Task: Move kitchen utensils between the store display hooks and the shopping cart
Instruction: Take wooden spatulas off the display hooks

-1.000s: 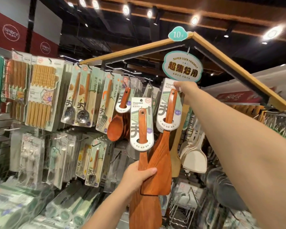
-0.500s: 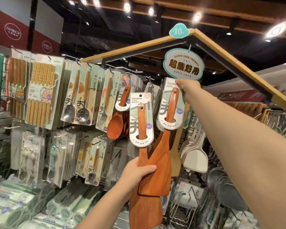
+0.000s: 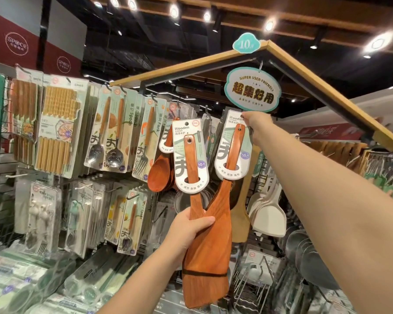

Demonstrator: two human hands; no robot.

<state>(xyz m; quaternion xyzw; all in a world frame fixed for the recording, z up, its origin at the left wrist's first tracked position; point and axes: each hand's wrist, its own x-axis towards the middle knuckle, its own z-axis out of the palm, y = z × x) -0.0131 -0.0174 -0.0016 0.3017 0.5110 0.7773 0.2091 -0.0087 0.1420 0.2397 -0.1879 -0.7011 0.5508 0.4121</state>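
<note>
Two brown wooden turners with white "Wooden" card labels stand upright in front of the display. My left hand [image 3: 188, 232] grips both by their blades: the near turner [image 3: 191, 162] on the left, the second turner [image 3: 233, 152] on the right. My right hand [image 3: 258, 123] is raised and pinches the top of the second turner's card, just under the hanging oval sign. The hook behind that card is hidden by the card and my fingers. No shopping cart is in view.
Packs of chopsticks [image 3: 55, 132], spoons [image 3: 110, 137] and forks hang on hooks to the left. Wooden spoons [image 3: 160, 173] hang behind the turners, pale spatulas [image 3: 268, 214] to the right. Metal racks and pans fill the lower right. The wooden frame [image 3: 327, 96] slopes overhead.
Both turners have risen a little with my hands. My right hand stays at the top of the right turner's card, close under the oval sign.
</note>
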